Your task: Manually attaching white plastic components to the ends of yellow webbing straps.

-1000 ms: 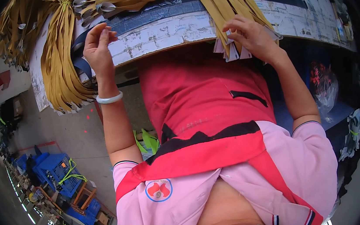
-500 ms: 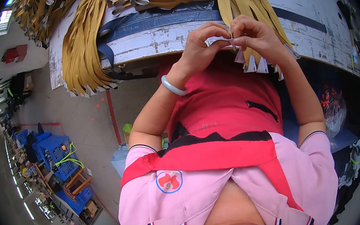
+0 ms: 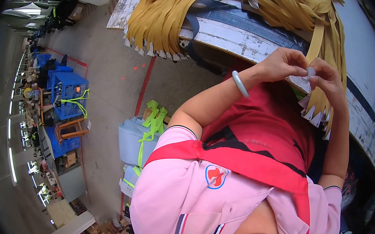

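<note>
Grey concrete floor (image 3: pixel 114 73) marked with a thin red line (image 3: pixel 143 89) spreads along the left side of the workplace, where a blue plastic lattice crate (image 3: pixel 70 91) stands beside an orange-brown wooden stool (image 3: pixel 72 130). Nearer the person, a pale translucent bundle (image 3: pixel 134 139) is tied with bright lime-green straps (image 3: pixel 153 120).

Across the top runs a scuffed white worktable (image 3: pixel 232 37) with a worn front edge. Long mustard-yellow fabric strips with whitish ends lie on it in bunches: a thick left bunch (image 3: pixel 166 14) droops over the edge, a middle bunch (image 3: pixel 272 9) lies across the top, and a right bunch (image 3: pixel 336 46) hangs over the edge just beside the person's right hand (image 3: pixel 327 81). A dark blue band (image 3: pixel 195 24) curls down beside the left bunch.

Both hands meet in front of the table edge, above the red apron (image 3: pixel 260 124). The left hand (image 3: pixel 288 64), with a pale smooth bangle (image 3: pixel 240 83) at its wrist, is nearly closed, thumb and forefinger pinching a small whitish tab (image 3: pixel 310 73). The right hand is curled likewise, its fingertips pinching the tab from the other side. One flat mustard-yellow strip (image 3: pixel 315 41) runs down behind the fingers; whether the tab is its end cannot be told.
</note>
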`<state>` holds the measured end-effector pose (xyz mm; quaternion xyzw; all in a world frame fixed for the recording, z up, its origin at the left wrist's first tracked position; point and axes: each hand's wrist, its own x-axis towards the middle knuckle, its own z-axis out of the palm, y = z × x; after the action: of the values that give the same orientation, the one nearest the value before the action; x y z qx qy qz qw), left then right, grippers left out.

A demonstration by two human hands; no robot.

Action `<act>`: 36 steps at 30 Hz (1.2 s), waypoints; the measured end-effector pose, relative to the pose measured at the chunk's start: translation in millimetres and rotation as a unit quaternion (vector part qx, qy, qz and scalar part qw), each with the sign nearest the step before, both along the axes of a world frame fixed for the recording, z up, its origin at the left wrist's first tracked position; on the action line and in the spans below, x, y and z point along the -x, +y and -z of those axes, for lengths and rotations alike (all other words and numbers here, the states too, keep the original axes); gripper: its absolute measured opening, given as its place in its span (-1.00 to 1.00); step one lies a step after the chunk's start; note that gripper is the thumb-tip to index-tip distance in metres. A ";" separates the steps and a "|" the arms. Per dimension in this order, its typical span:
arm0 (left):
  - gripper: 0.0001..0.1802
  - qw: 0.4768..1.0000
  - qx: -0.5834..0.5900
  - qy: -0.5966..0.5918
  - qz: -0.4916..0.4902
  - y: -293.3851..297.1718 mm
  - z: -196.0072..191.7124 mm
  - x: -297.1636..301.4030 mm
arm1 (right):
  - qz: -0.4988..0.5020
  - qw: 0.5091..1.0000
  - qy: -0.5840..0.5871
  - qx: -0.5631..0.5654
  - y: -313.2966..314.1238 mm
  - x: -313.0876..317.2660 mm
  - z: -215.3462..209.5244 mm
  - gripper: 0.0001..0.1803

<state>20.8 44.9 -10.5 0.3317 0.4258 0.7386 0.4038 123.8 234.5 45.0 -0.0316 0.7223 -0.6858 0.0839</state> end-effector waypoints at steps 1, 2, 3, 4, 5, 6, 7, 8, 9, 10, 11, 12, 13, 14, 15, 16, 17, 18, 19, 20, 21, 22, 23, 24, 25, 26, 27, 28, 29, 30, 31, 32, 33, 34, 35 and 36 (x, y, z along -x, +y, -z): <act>-0.80 0.999 0.000 -0.033 0.015 0.4 -4.5 1.6 | 0.002 1.000 0.009 0.009 0.6 0.3 -1.9 -0.84; -0.76 1.000 0.001 -0.011 0.026 -1.9 -8.7 5.4 | 0.010 0.999 0.028 0.022 0.8 3.1 2.6 -0.86; -0.79 1.000 0.007 -0.005 0.028 -2.3 -15.2 6.9 | 0.015 0.999 0.035 0.035 0.5 3.4 3.1 -0.85; -0.80 1.000 0.000 0.007 0.015 -3.8 -15.7 8.8 | 0.012 0.999 0.029 0.036 -1.1 5.1 2.9 -0.84; -0.82 1.000 -0.007 0.019 0.002 -3.9 -14.1 11.6 | 0.010 0.999 0.022 0.037 -1.7 8.9 4.3 -0.83; -0.83 1.000 -0.008 0.008 -0.006 -4.6 -15.8 13.3 | 0.013 0.999 0.015 0.047 -3.1 11.5 2.0 -0.82; -0.84 1.000 -0.008 -0.002 -0.013 -5.3 -17.3 14.4 | 0.016 0.998 0.009 0.058 -5.4 12.8 -0.5 -0.81; -0.85 1.000 -0.007 -0.021 -0.014 -4.4 -15.9 14.7 | 0.022 0.998 0.007 0.064 -7.2 13.5 -1.0 -0.81; -0.86 0.999 -0.004 -0.037 -0.021 -4.9 -13.2 15.9 | 0.022 0.997 0.006 0.072 -10.1 15.0 -1.6 -0.81; -0.86 0.999 0.002 -0.037 -0.033 -6.9 -11.7 17.8 | 0.034 0.998 0.008 0.054 -13.5 15.2 -4.5 -0.80; -0.86 0.998 0.008 -0.036 -0.045 -7.1 -10.0 17.8 | 0.046 0.998 0.010 0.037 -14.7 14.2 -6.5 -0.80; -0.89 0.997 0.014 0.003 -0.080 -7.7 -9.9 16.2 | 0.053 0.998 0.022 0.015 -16.6 13.5 -3.9 -0.81; -0.89 0.997 0.016 0.000 -0.071 -4.9 -9.4 11.6 | 0.061 0.998 0.018 0.016 -21.1 11.6 -2.4 -0.81; -0.91 0.992 0.026 0.024 -0.122 -1.9 -9.2 6.2 | 0.111 0.992 0.034 -0.044 -26.8 9.3 -1.2 -0.82; -0.92 0.982 0.037 0.050 -0.176 -0.7 -10.4 0.2 | 0.156 0.981 0.050 -0.104 -30.8 8.5 1.0 -0.82; -0.94 0.954 0.077 0.180 -0.228 -0.6 -10.1 -8.0 | 0.179 0.937 0.154 -0.258 -32.0 8.6 7.4 -0.86; -0.94 0.955 0.078 0.179 -0.225 1.4 -6.1 -10.7 | 0.182 0.937 0.151 -0.257 -35.7 10.4 15.7 -0.86; -0.94 0.925 0.078 0.252 -0.272 3.1 -0.6 -12.4 | 0.226 0.910 0.206 -0.281 -40.4 13.1 24.0 -0.85; -0.94 0.888 0.078 0.324 -0.318 3.7 4.2 -13.4 | 0.269 0.876 0.260 -0.304 -43.6 13.3 30.6 -0.83; -0.87 0.932 0.069 0.249 -0.255 1.0 8.5 -11.7 | 0.282 0.868 0.250 -0.324 -44.5 10.9 34.7 -0.88; -0.87 0.934 0.069 0.246 -0.250 1.3 4.4 -11.3 | 0.284 0.868 0.245 -0.326 -40.1 8.3 40.7 -0.88; -0.79 0.951 0.044 0.205 -0.226 -0.1 -8.0 -11.5 | 0.260 0.910 0.230 -0.226 -34.8 6.4 45.8 -0.90; -0.72 0.966 0.019 0.163 -0.202 -2.1 -16.5 -9.0 | 0.233 0.941 0.211 -0.124 -30.7 3.3 49.1 -0.90; -0.65 0.961 0.050 0.203 -0.184 -8.0 -18.7 0.1 | 0.213 0.964 0.149 -0.052 -33.1 -1.9 46.7 -0.88; -0.77 0.964 0.058 0.212 -0.149 -13.5 -17.6 7.1 | 0.213 0.965 0.147 -0.052 -36.4 -4.6 45.3 -0.88; -0.80 0.964 0.071 0.227 -0.118 -17.5 -9.3 13.6 | 0.209 0.969 0.130 -0.026 -39.9 -6.3 44.1 -0.87; -0.83 0.963 0.081 0.244 -0.088 -17.2 -9.2 16.8 | 0.206 0.972 0.115 -0.002 -41.1 -5.7 41.8 -0.85; -0.83 0.963 0.080 0.243 -0.087 -17.0 -8.5 16.8 | 0.218 0.969 0.111 0.024 -42.3 -4.0 36.8 -0.77; -0.86 0.944 0.081 0.297 -0.115 -16.8 -8.0 16.9 | 0.219 0.969 0.110 0.023 -38.6 -4.6 36.5 -0.77; -0.89 0.922 0.083 0.350 -0.144 -15.9 -10.2 16.0 | 0.220 0.973 0.056 0.039 -34.9 -4.7 33.8 -0.74; -0.89 0.922 0.083 0.348 -0.145 -14.0 -10.5 14.8 | 0.221 0.974 0.003 0.055 -33.1 -4.3 30.0 -0.69; -0.90 0.906 0.081 0.388 -0.149 -11.6 -10.3 12.8 | 0.200 0.979 -0.018 0.032 -36.8 -4.2 26.5 -0.67; -0.91 0.889 0.080 0.426 -0.148 -9.5 -12.3 9.2 | 0.202 0.979 -0.022 0.032 -35.7 -4.9 25.2 -0.67; -0.91 0.890 0.080 0.424 -0.146 -10.2 -15.1 6.0 | 0.194 0.981 0.014 -0.002 -32.9 -4.5 26.1 -0.69; -0.91 0.883 0.086 0.434 -0.158 -13.0 -18.8 2.1 | 0.186 0.981 0.050 -0.036 -28.9 -3.3 27.2 -0.71; -0.90 0.874 0.090 0.447 -0.171 -14.3 -22.5 0.6 | 0.189 0.979 0.060 -0.048 -18.8 -0.6 27.3 -0.72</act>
<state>20.2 30.6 12.0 0.5103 0.6757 0.5279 0.0662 124.4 215.7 17.7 0.0684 0.7512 -0.6503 -0.0899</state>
